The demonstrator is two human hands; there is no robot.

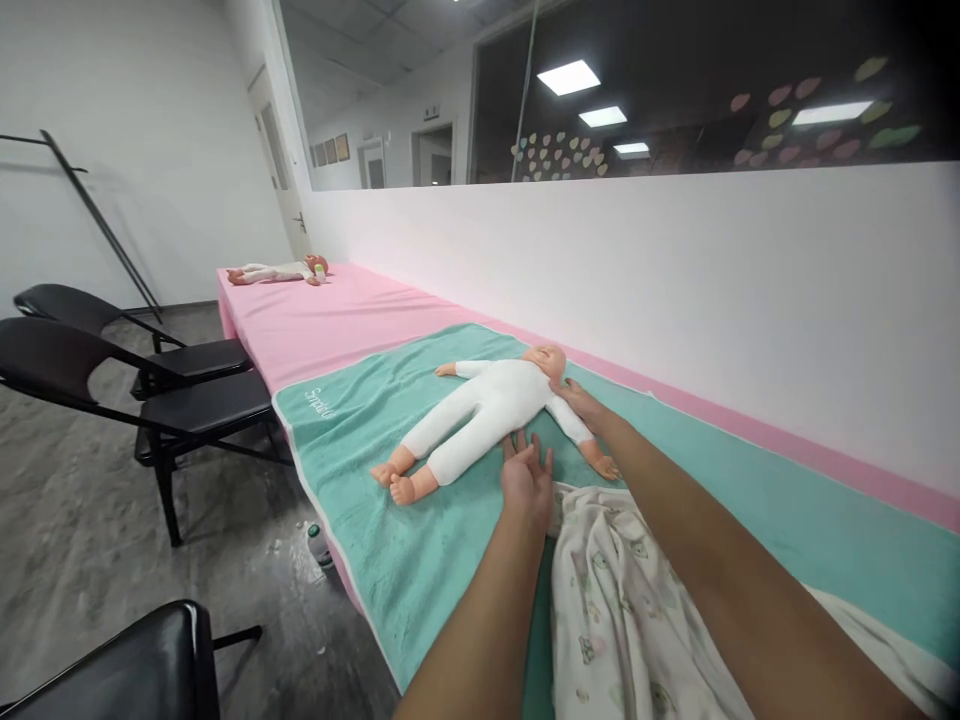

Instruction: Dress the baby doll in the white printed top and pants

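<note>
A baby doll (495, 395) in a white long-sleeved suit lies on its back on a teal towel (630, 420), arms spread, feet toward the left. My left hand (529, 480) is palm up beside the doll's hip, with its fingers apart and the fingertips at the suit's edge. At the doll's neck and shoulder, my right hand (581, 402) touches it with extended fingers, some partly hidden. A white patterned baby cloth (607, 600) lies crumpled on the towel between my forearms.
Another doll (274, 272) and a small bottle (320, 273) lie at the far end of the pink-covered table (352, 310). Black chairs (202, 405) stand along the left side. A white wall (637, 260) borders the right. Another bottle (319, 545) is on the floor.
</note>
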